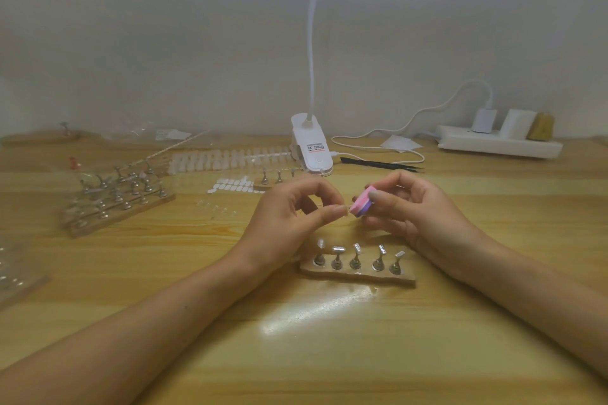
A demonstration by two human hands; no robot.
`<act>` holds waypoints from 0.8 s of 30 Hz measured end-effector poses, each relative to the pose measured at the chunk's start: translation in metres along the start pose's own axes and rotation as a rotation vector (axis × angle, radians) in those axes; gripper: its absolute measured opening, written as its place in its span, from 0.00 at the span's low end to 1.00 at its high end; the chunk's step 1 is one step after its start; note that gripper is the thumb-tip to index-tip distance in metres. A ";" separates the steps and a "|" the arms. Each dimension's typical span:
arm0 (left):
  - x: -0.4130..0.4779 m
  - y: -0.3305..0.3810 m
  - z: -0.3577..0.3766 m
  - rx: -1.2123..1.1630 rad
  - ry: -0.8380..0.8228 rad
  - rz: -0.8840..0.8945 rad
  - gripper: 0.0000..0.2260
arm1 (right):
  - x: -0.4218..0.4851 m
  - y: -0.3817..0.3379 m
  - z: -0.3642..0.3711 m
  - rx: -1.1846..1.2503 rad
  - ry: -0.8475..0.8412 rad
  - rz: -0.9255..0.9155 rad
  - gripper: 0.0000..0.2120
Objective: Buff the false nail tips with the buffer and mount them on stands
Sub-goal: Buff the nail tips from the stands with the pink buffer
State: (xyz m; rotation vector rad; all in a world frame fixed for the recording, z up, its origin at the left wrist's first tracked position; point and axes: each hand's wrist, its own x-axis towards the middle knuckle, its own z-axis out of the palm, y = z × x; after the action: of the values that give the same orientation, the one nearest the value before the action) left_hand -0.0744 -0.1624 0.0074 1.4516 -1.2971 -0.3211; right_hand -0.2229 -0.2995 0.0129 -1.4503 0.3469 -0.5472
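The left hand (pixel 296 210) has thumb and forefinger pinched together on what seems to be 1 small clear nail tip (pixel 344 212), too tiny and blurred to be sure of; its other fingers are curled above. Just right of it, the right hand (pixel 414 210) grips 1 pink and purple buffer (pixel 362 205) between thumb and fingertips, the block's end touching or almost touching the pinched tip. Both hands hover over the wooden table (pixel 296 355). Directly near of them lies 1 wooden base (pixel 358 275) bearing 5 metal stands (pixel 356 258) in a row; the leftmost appears to carry a pale tip. Far and left of the hands is a sheet of white adhesive tabs (pixel 230 187), then a long strip of nail tips (pixel 227 156). Well to the left sits a second base (pixel 118 204) crowded with stands. Beyond the hands stand 1 white clip lamp (pixel 311 148), 1 black tweezers (pixel 381 164), and far right 1 power strip (pixel 500 143).
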 end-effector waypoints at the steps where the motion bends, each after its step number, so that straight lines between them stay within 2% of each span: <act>1: 0.000 -0.001 0.000 -0.002 0.009 -0.006 0.05 | 0.000 0.000 0.000 -0.022 -0.029 0.011 0.10; 4: 0.000 0.001 0.000 0.024 -0.007 0.025 0.05 | -0.001 0.001 0.003 -0.123 -0.111 0.018 0.09; 7: 0.000 0.002 0.001 0.049 -0.015 0.050 0.06 | 0.000 0.001 0.000 -0.023 -0.001 -0.004 0.09; 11: 0.001 0.000 0.000 0.016 0.002 0.018 0.04 | -0.001 0.002 0.002 -0.118 -0.135 0.007 0.07; 14: 0.000 0.000 0.000 0.008 -0.009 0.019 0.04 | 0.000 0.002 0.001 -0.029 -0.029 -0.024 0.08; 18: 0.001 0.000 -0.001 0.007 0.003 0.008 0.05 | -0.001 0.002 0.001 -0.115 -0.141 -0.001 0.09; 22: 0.001 0.001 0.000 0.004 -0.017 0.014 0.05 | 0.000 0.002 0.000 -0.026 -0.022 -0.022 0.09; 24: 0.001 0.000 -0.001 -0.023 -0.006 -0.001 0.05 | -0.001 0.002 0.001 -0.085 -0.108 -0.003 0.08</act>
State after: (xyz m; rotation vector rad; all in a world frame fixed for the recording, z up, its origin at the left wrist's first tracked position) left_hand -0.0734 -0.1632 0.0084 1.4336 -1.2932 -0.3402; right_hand -0.2232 -0.2979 0.0112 -1.5558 0.2851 -0.4594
